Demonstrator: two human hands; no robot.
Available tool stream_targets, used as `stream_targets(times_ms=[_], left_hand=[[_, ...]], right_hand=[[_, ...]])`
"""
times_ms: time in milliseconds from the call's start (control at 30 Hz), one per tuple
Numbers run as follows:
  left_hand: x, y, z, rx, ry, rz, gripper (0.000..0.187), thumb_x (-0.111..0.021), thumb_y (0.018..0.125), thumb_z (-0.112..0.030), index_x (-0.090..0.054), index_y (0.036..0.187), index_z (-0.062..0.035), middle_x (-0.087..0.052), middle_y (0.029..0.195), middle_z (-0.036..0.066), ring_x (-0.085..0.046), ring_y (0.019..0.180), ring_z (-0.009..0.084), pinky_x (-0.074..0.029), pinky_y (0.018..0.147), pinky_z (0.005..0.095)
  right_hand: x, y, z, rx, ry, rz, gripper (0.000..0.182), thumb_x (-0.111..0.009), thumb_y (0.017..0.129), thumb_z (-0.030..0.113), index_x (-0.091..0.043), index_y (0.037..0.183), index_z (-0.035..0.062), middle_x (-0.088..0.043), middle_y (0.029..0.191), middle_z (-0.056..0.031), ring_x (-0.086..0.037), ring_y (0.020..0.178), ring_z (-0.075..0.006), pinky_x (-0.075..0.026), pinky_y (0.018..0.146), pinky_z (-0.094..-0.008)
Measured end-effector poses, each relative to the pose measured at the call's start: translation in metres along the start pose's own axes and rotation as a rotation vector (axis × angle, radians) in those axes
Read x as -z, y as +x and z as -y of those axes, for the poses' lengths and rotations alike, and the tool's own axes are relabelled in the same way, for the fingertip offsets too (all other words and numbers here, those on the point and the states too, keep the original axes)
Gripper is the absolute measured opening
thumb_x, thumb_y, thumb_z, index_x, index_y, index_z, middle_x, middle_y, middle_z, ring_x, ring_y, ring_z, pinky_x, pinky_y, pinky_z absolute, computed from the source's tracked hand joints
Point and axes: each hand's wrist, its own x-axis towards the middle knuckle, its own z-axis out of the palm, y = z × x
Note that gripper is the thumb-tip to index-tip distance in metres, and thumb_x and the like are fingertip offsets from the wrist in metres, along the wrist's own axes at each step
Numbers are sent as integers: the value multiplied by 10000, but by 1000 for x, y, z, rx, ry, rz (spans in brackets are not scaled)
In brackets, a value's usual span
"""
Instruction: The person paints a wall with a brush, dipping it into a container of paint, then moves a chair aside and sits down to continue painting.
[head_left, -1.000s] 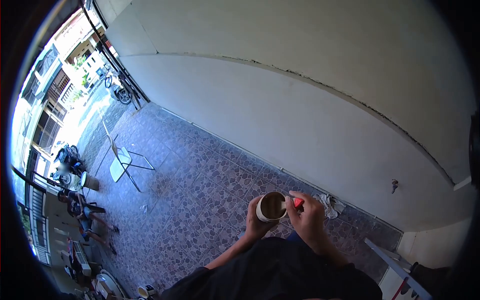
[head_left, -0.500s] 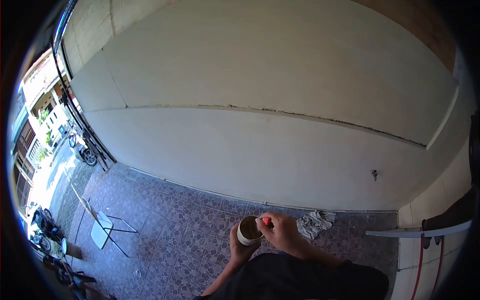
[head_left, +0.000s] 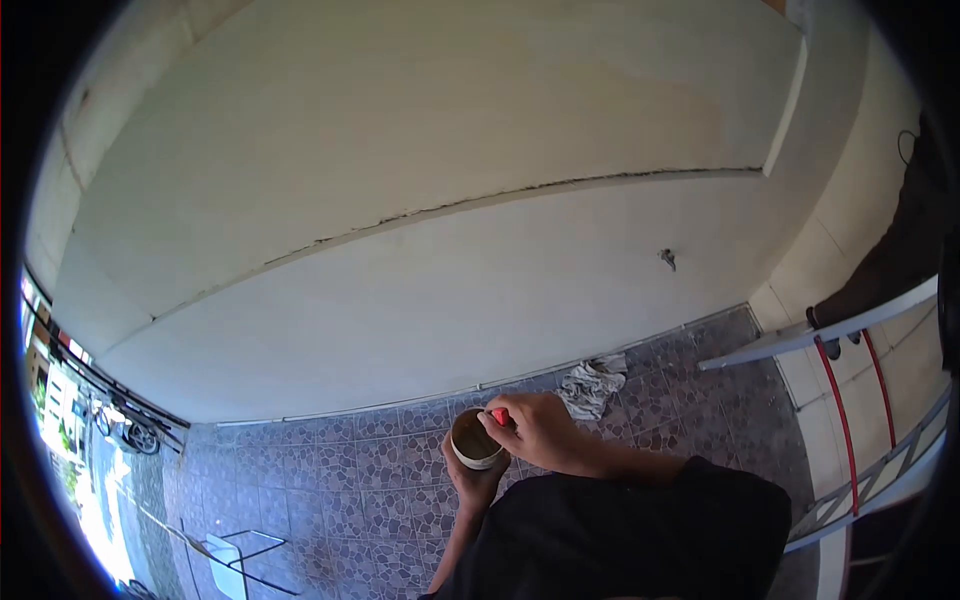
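My left hand is wrapped round a small pale round tub from below and its left side. Brownish inner walls show through the tub's open top. At its right rim, my right hand pinches a tool with a red handle. The tool's lower end is hidden by the hand and the tub, so its kind cannot be made out.
A pale wall with a cracked ledge and a tap stands ahead. A crumpled cloth lies on the patterned tile floor. A folding chair is at lower left; a metal frame with red bars stands right.
My view has tilted and turned to the right, so the wall, chair and cloth sit differently in the picture. Both hands keep their hold on the tub and the red handle.
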Motion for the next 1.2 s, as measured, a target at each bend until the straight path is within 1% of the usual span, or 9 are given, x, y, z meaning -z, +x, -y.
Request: stream_targets(times_ms=[133, 267, 567, 733, 767, 967, 1067, 1133, 1200], left_hand=[[-31, 12, -17, 16, 54, 85, 893, -964, 690, -180, -479, 1425, -29, -587, 1328, 152, -621, 1222, 287, -499, 1042, 432], [-71, 20, -21, 87, -158, 175, 880, -987, 681, -178, -504, 1401, -28, -606, 1306, 137, -626, 1212, 273, -494, 1046, 416], [-123, 2, -12, 55, -245, 305, 911, -994, 683, -156, -480, 1423, -24, -608, 1329, 138, -633, 1221, 266, -497, 1056, 412], [-107, -19, -12, 61, -291, 318, 910, -1003, 676, -151, -483, 1411, -20, -606, 1327, 133, -628, 1218, 255, -497, 1052, 406], [-101, -22, -15, 57, -287, 306, 913, -1003, 675, -144, -477, 1410, -22, -602, 1324, 129, -625, 1216, 253, -497, 1052, 406], [-66, -40, -36, 29, -283, 265, 938, -1004, 673, -128, -446, 1419, -26, -590, 1319, 122, -616, 1217, 250, -495, 1054, 402], [-49, -51, -25, 22, -244, 233, 934, -1004, 674, -138, -447, 1416, -24, -599, 1316, 129, -625, 1204, 248, -502, 1045, 398], [-32, -60, -21, 25, -258, 214, 921, -998, 685, -144, -454, 1417, -20, -609, 1313, 134, -632, 1195, 245, -507, 1038, 395], [-17, -66, -24, 61, -253, 195, 904, -993, 696, -145, -464, 1418, -15, -620, 1313, 137, -635, 1196, 242, -507, 1037, 392]], right_hand=[[27, -6, -21, -72, -32, -83, 204, -747, 973, 255, -710, 956, 55, -696, 728, -102, -701, 629, -303, -551, 580, -391], [56, -15, -39, -90, -47, -216, 201, -725, 988, 238, -691, 922, 51, -698, 727, -107, -697, 623, -307, -534, 564, -397], [92, -51, -56, -162, -141, -329, 212, -728, 974, 222, -660, 867, 52, -659, 695, -96, -671, 604, -309, -518, 550, -412], [87, -68, -37, -203, -106, -294, 218, -730, 961, 226, -661, 854, 49, -658, 694, -111, -676, 622, -334, -518, 560, -427], [83, -72, -36, -187, -123, -279, 165, -757, 956, 209, -715, 941, 50, -687, 748, -108, -690, 623, -289, -532, 565, -396], [58, -83, -6, -156, -101, -271, 174, -762, 955, 218, -725, 926, 50, -690, 714, -110, -690, 605, -279, -522, 547, -393], [45, -89, 7, -160, -70, -231, 172, -758, 960, 220, -728, 932, 53, -691, 715, -107, -694, 609, -279, -520, 545, -391], [33, -93, 16, -145, -76, -214, 188, -741, 959, 241, -719, 953, 54, -700, 727, -110, -703, 637, -317, -545, 580, -411], [22, -95, 28, -141, -55, -204, 186, -743, 957, 239, -718, 952, 55, -702, 734, -110, -705, 642, -315, -545, 581, -409]])
